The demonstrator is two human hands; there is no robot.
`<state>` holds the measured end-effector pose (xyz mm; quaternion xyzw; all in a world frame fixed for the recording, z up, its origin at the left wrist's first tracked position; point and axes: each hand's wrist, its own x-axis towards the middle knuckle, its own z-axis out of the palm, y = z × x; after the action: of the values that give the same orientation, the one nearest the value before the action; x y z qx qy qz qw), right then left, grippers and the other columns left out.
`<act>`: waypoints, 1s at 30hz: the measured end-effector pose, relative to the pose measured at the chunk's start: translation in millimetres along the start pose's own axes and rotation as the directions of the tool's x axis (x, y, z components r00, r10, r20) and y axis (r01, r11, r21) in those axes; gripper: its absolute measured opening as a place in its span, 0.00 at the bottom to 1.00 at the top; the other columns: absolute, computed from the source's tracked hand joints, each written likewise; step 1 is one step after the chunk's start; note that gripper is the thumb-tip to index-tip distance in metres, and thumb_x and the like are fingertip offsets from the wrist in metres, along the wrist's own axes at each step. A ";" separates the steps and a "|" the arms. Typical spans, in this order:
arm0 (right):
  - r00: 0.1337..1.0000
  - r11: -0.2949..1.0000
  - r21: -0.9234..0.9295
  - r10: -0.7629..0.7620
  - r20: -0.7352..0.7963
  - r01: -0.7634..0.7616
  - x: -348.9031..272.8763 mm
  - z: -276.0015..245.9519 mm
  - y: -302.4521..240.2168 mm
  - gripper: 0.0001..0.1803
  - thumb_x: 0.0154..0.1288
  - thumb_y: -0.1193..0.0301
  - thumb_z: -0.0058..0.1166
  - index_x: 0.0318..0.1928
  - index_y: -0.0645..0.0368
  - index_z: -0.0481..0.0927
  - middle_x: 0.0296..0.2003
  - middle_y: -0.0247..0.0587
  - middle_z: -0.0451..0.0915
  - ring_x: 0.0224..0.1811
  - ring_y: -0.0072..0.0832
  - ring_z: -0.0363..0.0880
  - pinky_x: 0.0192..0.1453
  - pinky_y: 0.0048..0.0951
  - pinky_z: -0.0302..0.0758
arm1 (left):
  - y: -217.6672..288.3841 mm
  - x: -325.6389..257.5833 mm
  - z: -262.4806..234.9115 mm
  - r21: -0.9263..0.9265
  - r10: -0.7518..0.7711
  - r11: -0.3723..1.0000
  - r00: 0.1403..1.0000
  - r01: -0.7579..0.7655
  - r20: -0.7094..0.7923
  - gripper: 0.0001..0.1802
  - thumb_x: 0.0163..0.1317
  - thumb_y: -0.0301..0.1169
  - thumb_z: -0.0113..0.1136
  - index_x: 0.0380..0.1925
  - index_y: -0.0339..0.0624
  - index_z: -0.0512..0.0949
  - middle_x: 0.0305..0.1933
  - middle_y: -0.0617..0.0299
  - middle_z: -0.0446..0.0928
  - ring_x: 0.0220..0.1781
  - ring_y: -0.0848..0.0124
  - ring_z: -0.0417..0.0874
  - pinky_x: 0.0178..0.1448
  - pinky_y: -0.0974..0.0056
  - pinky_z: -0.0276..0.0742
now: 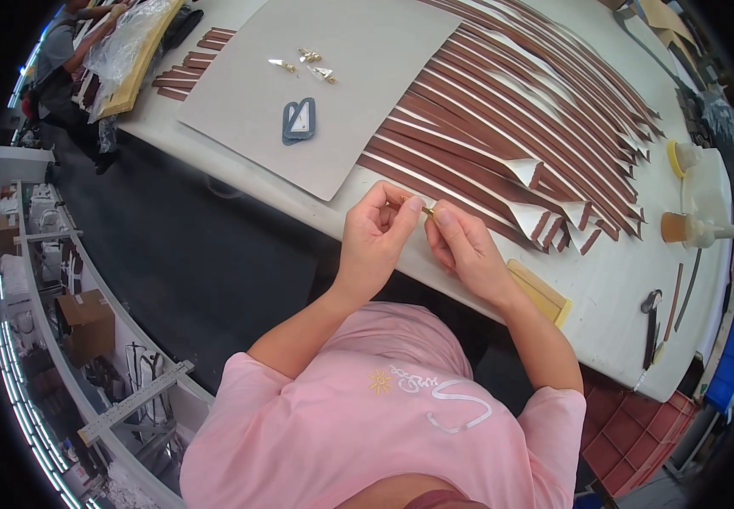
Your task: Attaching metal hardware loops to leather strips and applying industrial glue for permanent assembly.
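Observation:
My left hand (pixel 375 233) and my right hand (pixel 471 252) meet above the near edge of the table. Both are closed, thumb against fingers, on a small gold-coloured metal piece (pixel 428 211) that spans the gap between them. Most of it is covered by the fingertips, so its exact kind does not show. Beyond the hands lies a large grey board (pixel 248 102). Several small gold metal fittings (pixel 310 57), some seemingly in clear wrapping, rest on it with two overlapping dark blue tags (pixel 299 121) that have pale windows.
Long brown strips (pixel 468 127) with white backing cover the table's middle and right. A yellow tray (pixel 541 293) sits by my right forearm. Farther right are an amber-filled bottle (pixel 680 227) and a black-handled tool (pixel 651 327). Another person (pixel 61 68) handles plastic-wrapped material at far left.

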<state>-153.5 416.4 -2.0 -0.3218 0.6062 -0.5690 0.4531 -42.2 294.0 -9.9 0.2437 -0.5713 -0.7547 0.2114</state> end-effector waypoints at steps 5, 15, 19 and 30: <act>1.000 1.000 -0.003 -0.008 0.013 0.008 0.2 -0.8 2.5 0.24 0.81 0.56 0.33 0.28 0.56 0.66 0.17 0.25 0.60 0.17 0.13 0.54 0.21 0.19 0.55 | 1.4 0.4 -1.2 0.039 0.019 0.999 0.999 -0.018 -0.030 0.09 0.73 0.31 0.54 0.36 0.36 0.76 0.29 0.70 0.76 0.24 0.89 0.64 0.26 0.78 0.59; 0.998 0.997 0.050 0.051 0.034 -0.052 0.0 -2.6 3.0 0.25 0.81 0.54 0.31 0.28 0.56 0.66 0.17 0.25 0.59 0.17 0.13 0.53 0.21 0.19 0.55 | -0.7 3.5 -13.1 0.046 0.051 0.998 0.998 -0.053 0.032 0.26 0.79 0.44 0.37 0.38 0.36 0.81 0.29 0.63 0.78 0.20 0.84 0.65 0.24 0.76 0.59; 0.998 0.997 0.042 0.057 0.024 -0.058 -0.6 -2.0 2.2 0.25 0.81 0.53 0.31 0.28 0.56 0.66 0.16 0.25 0.59 0.16 0.13 0.52 0.21 0.19 0.55 | 3.1 2.8 -11.9 0.034 0.002 0.999 0.999 -0.004 0.049 0.29 0.79 0.46 0.34 0.39 0.37 0.81 0.30 0.63 0.78 0.21 0.84 0.66 0.25 0.77 0.61; 1.000 1.000 -0.009 0.000 0.015 0.000 0.8 -1.2 4.2 0.25 0.81 0.54 0.32 0.28 0.56 0.66 0.16 0.24 0.59 0.17 0.13 0.54 0.20 0.19 0.55 | -2.4 -0.3 0.9 -0.004 -0.033 0.999 0.998 0.033 0.054 0.13 0.74 0.38 0.51 0.40 0.39 0.77 0.31 0.67 0.76 0.22 0.86 0.66 0.25 0.78 0.60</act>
<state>-154.4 416.7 -6.4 -0.3279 0.6053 -0.5638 0.4563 -42.7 295.5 -12.0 0.2323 -0.5707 -0.7658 0.1840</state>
